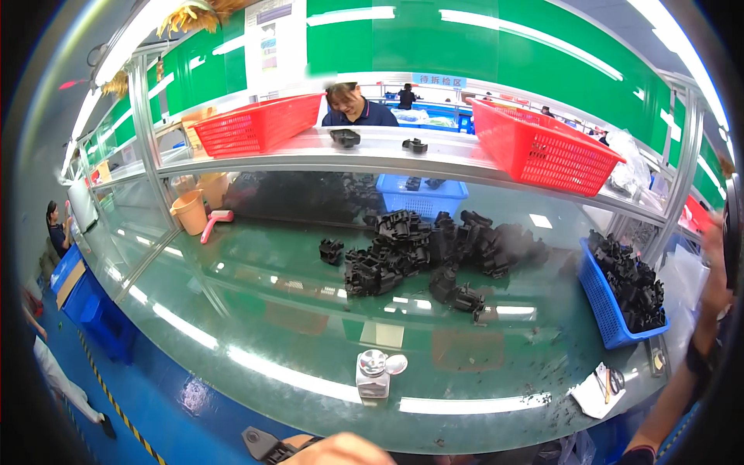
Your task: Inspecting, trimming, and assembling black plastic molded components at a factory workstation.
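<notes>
A green worktable [256, 310] spans my remote feed, black parts [395, 252] heaped mid-surface and filling a blue basket [595, 302]. Behind hangs a printed white sheet [277, 46]. The left hand [341, 450] shows low, the right hand [715, 260] far right; how open or what they hold, I cannot tell. A blue sign [439, 80] carries lettering.

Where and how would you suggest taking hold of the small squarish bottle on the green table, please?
I would pinch the bottle by its body, below the shiny round top, coming from the near left. It stands upright with fairly straight walls, while the round lid juts out on the right, so that side is probably more awkward.
</notes>
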`<state>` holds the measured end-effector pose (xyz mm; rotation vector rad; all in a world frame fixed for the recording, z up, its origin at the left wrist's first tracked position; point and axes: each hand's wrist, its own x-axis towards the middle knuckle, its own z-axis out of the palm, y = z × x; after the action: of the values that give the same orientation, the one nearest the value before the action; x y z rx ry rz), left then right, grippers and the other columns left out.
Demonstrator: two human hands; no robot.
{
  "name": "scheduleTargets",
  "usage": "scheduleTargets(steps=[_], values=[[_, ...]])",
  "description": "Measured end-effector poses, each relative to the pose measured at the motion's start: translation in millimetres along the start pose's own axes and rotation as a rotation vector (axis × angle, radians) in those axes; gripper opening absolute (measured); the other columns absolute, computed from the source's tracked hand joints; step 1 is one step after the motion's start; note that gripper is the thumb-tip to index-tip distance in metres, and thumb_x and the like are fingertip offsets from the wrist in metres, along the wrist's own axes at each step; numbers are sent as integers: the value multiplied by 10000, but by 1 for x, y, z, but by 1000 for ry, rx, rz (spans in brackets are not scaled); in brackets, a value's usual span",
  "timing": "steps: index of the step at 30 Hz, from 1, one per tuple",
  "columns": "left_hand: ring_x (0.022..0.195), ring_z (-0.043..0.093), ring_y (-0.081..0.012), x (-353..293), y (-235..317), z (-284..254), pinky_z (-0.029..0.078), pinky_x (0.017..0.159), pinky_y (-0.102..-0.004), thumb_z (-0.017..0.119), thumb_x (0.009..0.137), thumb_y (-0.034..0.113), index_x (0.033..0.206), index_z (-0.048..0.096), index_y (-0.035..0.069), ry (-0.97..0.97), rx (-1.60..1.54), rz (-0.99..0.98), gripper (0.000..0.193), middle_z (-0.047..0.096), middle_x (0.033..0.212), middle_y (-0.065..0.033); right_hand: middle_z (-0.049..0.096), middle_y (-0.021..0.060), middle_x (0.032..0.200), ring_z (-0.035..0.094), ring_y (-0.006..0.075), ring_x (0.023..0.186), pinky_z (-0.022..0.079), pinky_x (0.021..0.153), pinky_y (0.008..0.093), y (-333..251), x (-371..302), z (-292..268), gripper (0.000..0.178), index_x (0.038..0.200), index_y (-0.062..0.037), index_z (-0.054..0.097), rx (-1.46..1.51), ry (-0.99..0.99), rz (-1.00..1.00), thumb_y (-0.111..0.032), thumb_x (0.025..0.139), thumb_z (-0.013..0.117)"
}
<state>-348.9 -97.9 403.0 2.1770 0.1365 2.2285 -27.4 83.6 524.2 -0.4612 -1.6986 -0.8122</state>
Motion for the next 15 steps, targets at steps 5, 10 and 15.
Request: scheduleTargets(steps=[5,10,15], values=[[825,583,-250,-24,-41,21,482,712,-380,604,782,189,787,548,43,-533,610,56,156,590,881,-131,574,85,742,562,253,759,430,706,375,-58,-57,190,106,760,-67,594,292,-562,-260,-102,661,611],[836,529,-199,-63,-82,47,435,759,-325,555,750,178,797,516,60,-833,665,32,134,532,856,-64,520,96,917,506,258,912,399,808,373,-70,-143,313,284,971,-79,579,301,-804,-295,-172,710,644],[694,443,-189,-121,-131,61,362,644,-291,561,739,198,700,459,100,-884,549,-256,146,423,709,-37,454,153,1230,411,326,1151,272,932,619,-72,-156,402,624,1271,-152,453,105,-854,-49,-473,760,609]])
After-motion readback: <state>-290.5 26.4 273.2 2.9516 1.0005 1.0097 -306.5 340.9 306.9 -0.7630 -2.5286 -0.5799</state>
